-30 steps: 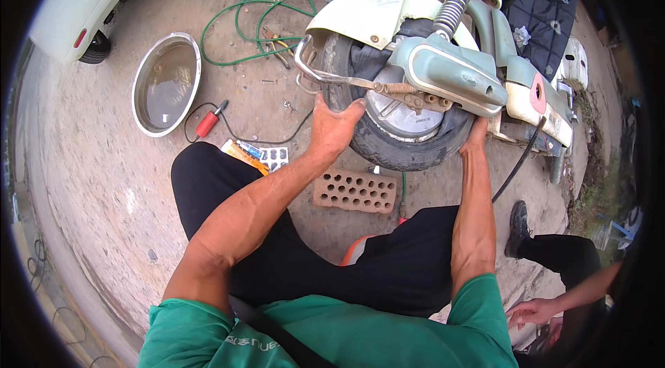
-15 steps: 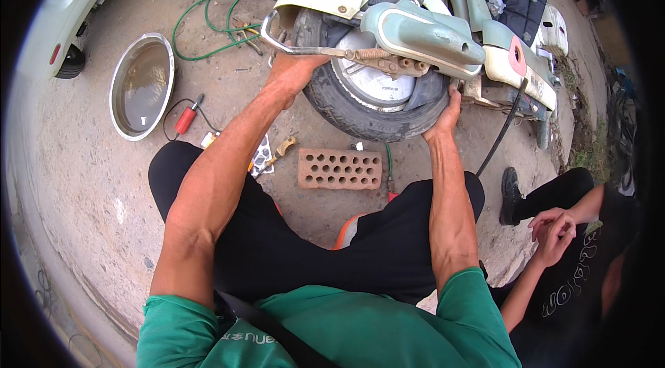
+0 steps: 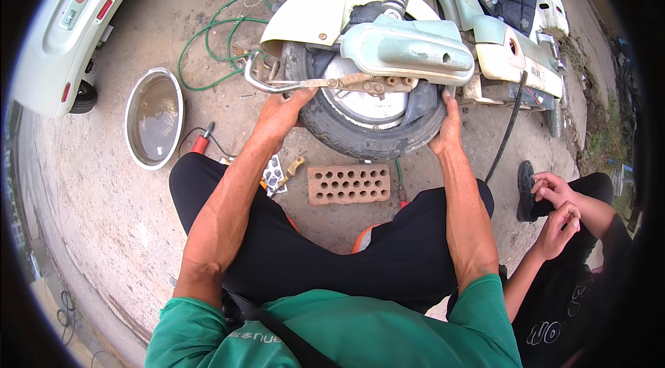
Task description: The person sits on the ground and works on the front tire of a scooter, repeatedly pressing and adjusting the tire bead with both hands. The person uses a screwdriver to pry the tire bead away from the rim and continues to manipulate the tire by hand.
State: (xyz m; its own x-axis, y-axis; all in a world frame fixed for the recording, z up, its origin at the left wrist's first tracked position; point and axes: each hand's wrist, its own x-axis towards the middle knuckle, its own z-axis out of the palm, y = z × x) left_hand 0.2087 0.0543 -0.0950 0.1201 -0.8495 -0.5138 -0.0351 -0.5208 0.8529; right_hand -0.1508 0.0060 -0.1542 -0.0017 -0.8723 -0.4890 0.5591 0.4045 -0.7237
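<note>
The rear wheel of a pale green and white scooter [image 3: 409,49] faces me, its black tire [image 3: 374,146] around a silver hub [image 3: 360,101]. My left hand [image 3: 282,117] is closed on the tire's left side, just under a bent metal bar [image 3: 294,84]; its fingers go partly out of sight behind the rubber. On the opposite side my right hand [image 3: 448,126] grips the tire, thumb up near the green cover, fingers mostly hidden. Dark rubber [image 3: 421,101] bulges between the tire and the hub at the right. A cream fender [image 3: 325,11] arches over the wheel.
A perforated brick [image 3: 348,184] lies between my knees. To the left are a metal basin of murky water [image 3: 154,119], a red-handled tool [image 3: 201,139], a yellow-handled tool [image 3: 296,164] and a green hose [image 3: 208,42]. A white car stands far left. Another person's hands [image 3: 556,212] are at right.
My view has shifted, so most things sit lower in it. The left hand has slid lower along the tire; the right still grips it. The other person's hands have moved apart.
</note>
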